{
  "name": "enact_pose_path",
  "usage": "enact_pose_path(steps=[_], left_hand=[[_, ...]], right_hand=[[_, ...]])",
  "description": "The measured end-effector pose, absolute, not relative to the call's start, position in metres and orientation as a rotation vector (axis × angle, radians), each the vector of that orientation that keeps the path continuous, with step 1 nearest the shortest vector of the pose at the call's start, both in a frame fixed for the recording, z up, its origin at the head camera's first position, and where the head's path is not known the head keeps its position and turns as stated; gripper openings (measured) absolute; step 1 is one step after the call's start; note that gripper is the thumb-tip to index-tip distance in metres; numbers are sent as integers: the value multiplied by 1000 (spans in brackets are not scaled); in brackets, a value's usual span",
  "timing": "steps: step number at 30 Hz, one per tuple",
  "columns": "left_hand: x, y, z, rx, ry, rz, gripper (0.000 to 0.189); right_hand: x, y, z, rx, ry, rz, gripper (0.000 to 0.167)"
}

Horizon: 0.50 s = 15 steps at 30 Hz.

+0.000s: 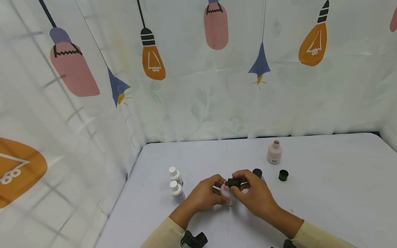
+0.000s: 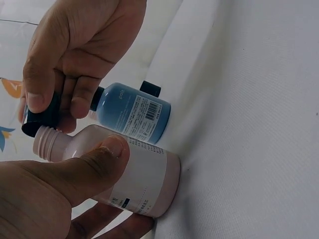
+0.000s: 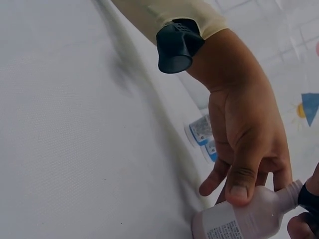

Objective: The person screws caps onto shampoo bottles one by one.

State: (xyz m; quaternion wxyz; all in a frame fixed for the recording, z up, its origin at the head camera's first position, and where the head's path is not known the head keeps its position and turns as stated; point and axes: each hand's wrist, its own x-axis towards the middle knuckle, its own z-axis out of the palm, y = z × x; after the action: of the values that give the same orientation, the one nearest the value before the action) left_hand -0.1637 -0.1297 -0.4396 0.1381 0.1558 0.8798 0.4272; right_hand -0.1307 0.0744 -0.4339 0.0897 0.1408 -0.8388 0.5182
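Note:
My left hand grips a pale pink bottle round its body, thumb across the label; the bottle stands on the table with its threaded neck bare. In my right hand a black screw cap is pinched between thumb and fingers. The left wrist view shows this cap tilted right beside the bottle's mouth, off the threads. Just behind my right hand stands a blue bottle with a black cap, mostly hidden in the head view.
A second pink bottle, uncapped, stands at the back right. Nearer lies a loose black cap. Two small white-capped bottles, a rear one and a front one, stand left of my hands on the white table.

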Motion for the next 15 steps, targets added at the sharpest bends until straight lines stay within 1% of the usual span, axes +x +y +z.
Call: enact_pose_path(steps=[8, 15], left_hand=[[-164, -129, -440, 449, 2553, 1215, 43], [-164, -130, -439, 493, 2576, 1181, 44]], right_hand=[[-136, 67, -433, 456, -2508, 1536, 43], [-137, 66, -432, 509, -2595, 1417, 38]])
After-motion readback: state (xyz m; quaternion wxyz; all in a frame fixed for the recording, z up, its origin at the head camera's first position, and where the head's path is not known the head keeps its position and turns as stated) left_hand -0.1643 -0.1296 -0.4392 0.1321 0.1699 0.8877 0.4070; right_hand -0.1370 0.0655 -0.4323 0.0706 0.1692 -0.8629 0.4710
